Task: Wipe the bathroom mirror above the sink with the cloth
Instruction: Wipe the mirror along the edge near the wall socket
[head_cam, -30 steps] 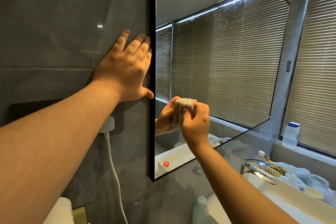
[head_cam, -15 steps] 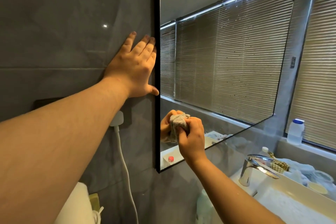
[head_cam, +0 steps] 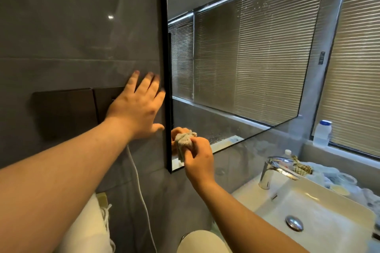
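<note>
Mirror, large black-framed glass on the grey tiled wall, has water spots across the reflected blinds. Crumpled beige terry cloth sits against the glass at the mirror's lower left corner, bunched in the curled fingers of the right hand. Left hand lies flat on the wall, fingers straight, touching the frame's left edge, holding nothing. Below: white rectangular ceramic sink with chrome tap; white plastic bottle with blue cap on the window ledge; white cable hanging down the wall.
</note>
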The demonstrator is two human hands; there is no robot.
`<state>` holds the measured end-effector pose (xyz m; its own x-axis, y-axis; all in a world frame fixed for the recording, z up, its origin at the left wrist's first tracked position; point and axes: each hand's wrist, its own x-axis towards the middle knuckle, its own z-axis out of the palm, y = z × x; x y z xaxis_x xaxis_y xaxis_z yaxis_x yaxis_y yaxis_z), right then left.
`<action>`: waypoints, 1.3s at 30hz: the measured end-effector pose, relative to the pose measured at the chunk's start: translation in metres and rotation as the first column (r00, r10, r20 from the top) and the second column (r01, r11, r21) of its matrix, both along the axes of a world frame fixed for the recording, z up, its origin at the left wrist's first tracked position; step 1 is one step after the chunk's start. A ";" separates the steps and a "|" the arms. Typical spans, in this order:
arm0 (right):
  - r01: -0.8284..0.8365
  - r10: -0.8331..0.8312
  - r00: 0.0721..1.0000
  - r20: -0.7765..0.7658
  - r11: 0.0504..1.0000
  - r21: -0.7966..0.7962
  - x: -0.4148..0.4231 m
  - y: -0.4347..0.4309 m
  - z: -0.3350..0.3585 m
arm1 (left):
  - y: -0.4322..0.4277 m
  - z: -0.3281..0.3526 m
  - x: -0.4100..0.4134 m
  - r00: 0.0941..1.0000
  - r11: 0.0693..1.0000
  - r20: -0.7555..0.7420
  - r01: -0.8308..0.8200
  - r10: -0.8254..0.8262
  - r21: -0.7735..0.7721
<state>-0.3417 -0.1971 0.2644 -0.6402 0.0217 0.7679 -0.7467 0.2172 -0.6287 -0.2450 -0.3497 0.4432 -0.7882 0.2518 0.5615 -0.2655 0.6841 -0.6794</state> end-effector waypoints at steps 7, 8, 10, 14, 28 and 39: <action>0.194 -0.174 0.963 0.204 0.978 -0.081 -0.047 0.035 -0.013 | -0.006 -0.003 -0.004 0.999 0.999 -0.035 -0.001 -0.001 -0.037; 0.230 -0.203 0.949 0.243 0.969 -0.091 -0.056 0.042 -0.014 | -0.006 -0.003 -0.004 0.999 0.999 -0.036 0.003 -0.004 -0.043; 0.259 -0.205 0.914 0.350 0.959 -0.115 -0.074 0.058 -0.013 | -0.006 -0.002 -0.005 0.999 0.999 -0.039 0.020 -0.022 -0.047; 0.279 -0.130 0.848 0.514 0.934 -0.224 -0.099 0.077 -0.008 | -0.008 -0.003 -0.007 0.998 0.998 -0.054 0.027 -0.030 -0.061; 0.106 -0.111 0.992 -0.059 0.991 -0.078 -0.034 0.004 -0.023 | -0.007 -0.004 -0.004 0.999 0.996 -0.050 -0.007 0.002 -0.092; 0.352 -0.162 0.824 0.542 0.897 -0.267 -0.118 0.076 0.010 | -0.006 -0.004 -0.003 0.998 0.997 -0.054 0.021 -0.025 -0.079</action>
